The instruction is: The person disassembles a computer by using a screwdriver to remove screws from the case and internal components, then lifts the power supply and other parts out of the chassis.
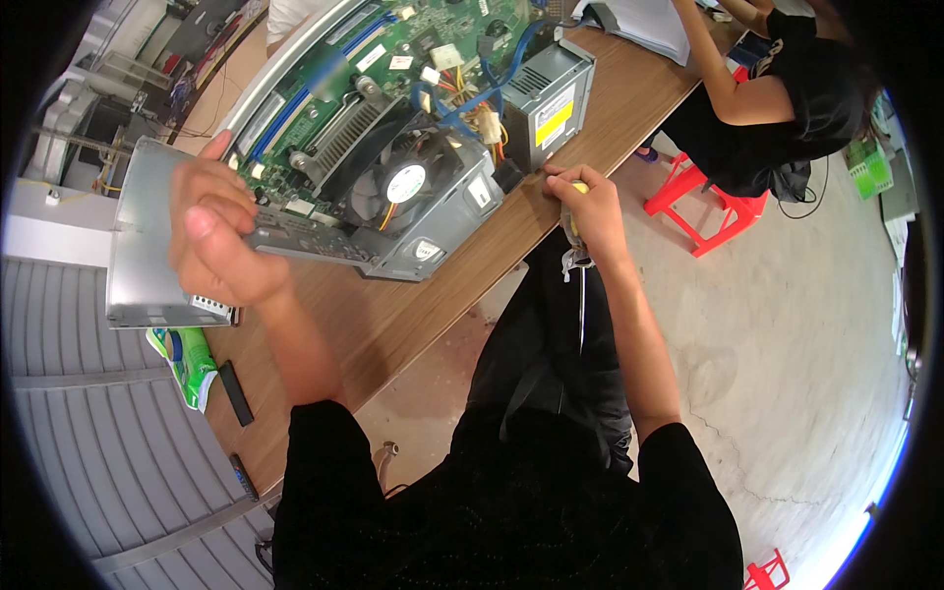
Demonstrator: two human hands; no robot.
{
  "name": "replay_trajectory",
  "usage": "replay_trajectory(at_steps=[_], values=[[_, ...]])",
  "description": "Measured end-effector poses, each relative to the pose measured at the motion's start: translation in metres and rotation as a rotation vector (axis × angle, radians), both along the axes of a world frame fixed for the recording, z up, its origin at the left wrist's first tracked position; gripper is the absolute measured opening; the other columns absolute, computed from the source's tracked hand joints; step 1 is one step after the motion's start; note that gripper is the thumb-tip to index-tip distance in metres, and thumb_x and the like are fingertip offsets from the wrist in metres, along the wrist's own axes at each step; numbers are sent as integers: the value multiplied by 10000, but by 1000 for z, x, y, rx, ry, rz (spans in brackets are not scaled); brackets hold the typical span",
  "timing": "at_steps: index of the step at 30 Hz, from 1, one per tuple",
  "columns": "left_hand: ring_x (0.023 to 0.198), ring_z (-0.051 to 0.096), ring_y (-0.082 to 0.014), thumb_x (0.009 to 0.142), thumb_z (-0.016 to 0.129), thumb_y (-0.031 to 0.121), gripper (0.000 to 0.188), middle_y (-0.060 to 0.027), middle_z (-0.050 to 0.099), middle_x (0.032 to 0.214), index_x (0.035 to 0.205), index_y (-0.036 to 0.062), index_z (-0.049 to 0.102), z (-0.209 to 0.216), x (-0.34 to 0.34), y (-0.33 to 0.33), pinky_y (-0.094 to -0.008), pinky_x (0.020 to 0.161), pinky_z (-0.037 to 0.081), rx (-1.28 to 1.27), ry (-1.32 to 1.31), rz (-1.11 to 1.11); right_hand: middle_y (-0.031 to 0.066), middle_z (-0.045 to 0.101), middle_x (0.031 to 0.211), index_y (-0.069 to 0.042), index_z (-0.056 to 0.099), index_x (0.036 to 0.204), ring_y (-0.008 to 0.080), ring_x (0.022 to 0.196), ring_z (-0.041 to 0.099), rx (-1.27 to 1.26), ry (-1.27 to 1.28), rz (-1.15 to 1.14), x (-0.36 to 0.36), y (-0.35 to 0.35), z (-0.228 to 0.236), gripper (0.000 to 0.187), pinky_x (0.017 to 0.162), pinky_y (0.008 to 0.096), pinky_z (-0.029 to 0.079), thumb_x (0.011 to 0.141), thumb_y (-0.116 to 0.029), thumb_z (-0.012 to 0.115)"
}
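An opened desktop computer case (398, 261) rests tilted on the wooden table, its green motherboard (329, 98) exposed. A black cooling fan (393, 182) sits at the near side of the board, and bundles of coloured wires run beside it to a metal power supply box (551, 103). My left hand (221, 231) is closed around the left end of the case, thumb up. In my right hand (590, 211), at the table's front edge, is a screwdriver (581, 310) with a yellowish handle. Its shaft points down toward my lap, and my fingers cover most of the handle.
A grey metal panel (157, 236) lies at the left, near a green packet (184, 359) and a black bar-shaped object (235, 393). At the upper right another person (757, 108) in black sits on a red stool (693, 202), by papers (649, 29) on the table.
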State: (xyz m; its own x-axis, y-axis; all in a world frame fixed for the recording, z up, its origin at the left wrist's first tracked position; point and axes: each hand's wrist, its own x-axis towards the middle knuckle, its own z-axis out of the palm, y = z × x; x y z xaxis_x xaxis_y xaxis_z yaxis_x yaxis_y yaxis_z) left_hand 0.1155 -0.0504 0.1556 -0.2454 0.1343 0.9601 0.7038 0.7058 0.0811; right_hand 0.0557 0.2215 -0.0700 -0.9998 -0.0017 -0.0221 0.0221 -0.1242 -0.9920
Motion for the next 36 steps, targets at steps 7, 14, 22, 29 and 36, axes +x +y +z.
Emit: replay_trajectory(at_steps=[7, 14, 22, 29, 36], values=[[856, 611, -365, 990, 302, 248, 463, -213, 619, 797, 733, -45, 552, 10, 3, -29, -574, 862, 532, -227, -62, -94, 140, 696, 743, 23, 685, 854, 185, 694, 650, 333, -7, -127, 8, -1, 7, 211, 682, 345, 510, 825, -185, 708], [1199, 539, -406, 953, 451, 557, 652, -261, 548, 1282, 1267, -8, 535, 4, -3, -84, -513, 1045, 407, -173, -262, -229, 117, 713, 804, 27, 690, 877, 150, 744, 648, 398, -9, -111, 9, -7, 7, 212, 717, 313, 510, 828, -180, 699], [1314, 450, -391, 857, 550, 695, 849, -276, 435, 1428, 1371, 24, 473, -15, 0, -56, -488, 1106, 338, -171, -213, -64, 199, 675, 746, 13, 672, 858, 323, 708, 664, 385, 118, -147, 12, -8, 0, 204, 694, 396, 511, 832, -189, 689], [1349, 410, -388, 880, 542, 671, 760, -269, 430, 1426, 1340, 68, 492, -10, 5, -64, -472, 1084, 394, -221, -310, -74, 184, 693, 800, 13, 679, 873, 317, 756, 674, 354, 128, -148, 12, -8, -5, 202, 729, 385, 515, 832, -185, 689], [1329, 448, -388, 930, 627, 269, 395, -238, 482, 1410, 1265, 85, 530, 1, 3, -75, -492, 1105, 366, -358, -304, -91, 181, 705, 819, 5, 689, 880, 317, 769, 686, 335, 127, -145, 14, -7, -5, 188, 743, 380, 523, 829, -176, 695]])
